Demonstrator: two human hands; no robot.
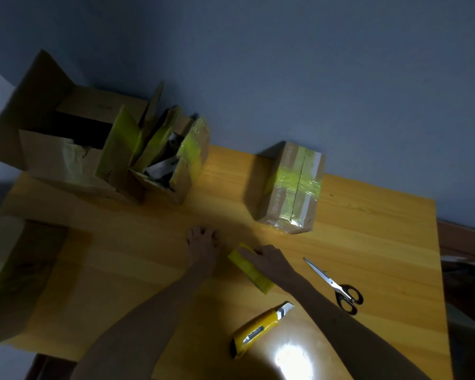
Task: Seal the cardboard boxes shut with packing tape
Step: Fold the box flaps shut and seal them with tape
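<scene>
My right hand (pixel 266 257) grips a yellow roll of packing tape (pixel 251 270) that stands on edge on the wooden table (pixel 368 242). My left hand (pixel 203 245) rests on the table just left of the roll, fingers curled down, holding nothing. Beyond the hands stands a small closed cardboard box (pixel 291 187) with yellow tape across its top. At the back left a large open box (pixel 66 141) has its flaps up. Beside it a smaller open box (pixel 173 157) has taped flaps and paper inside. Another box (pixel 14 272) sits at the left edge, partly cut off.
Scissors (pixel 337 287) with black handles lie to the right of my right forearm. A yellow utility knife (pixel 258 329) with its blade out lies near the table's front edge, next to a bright glare spot. A blue wall stands behind the table.
</scene>
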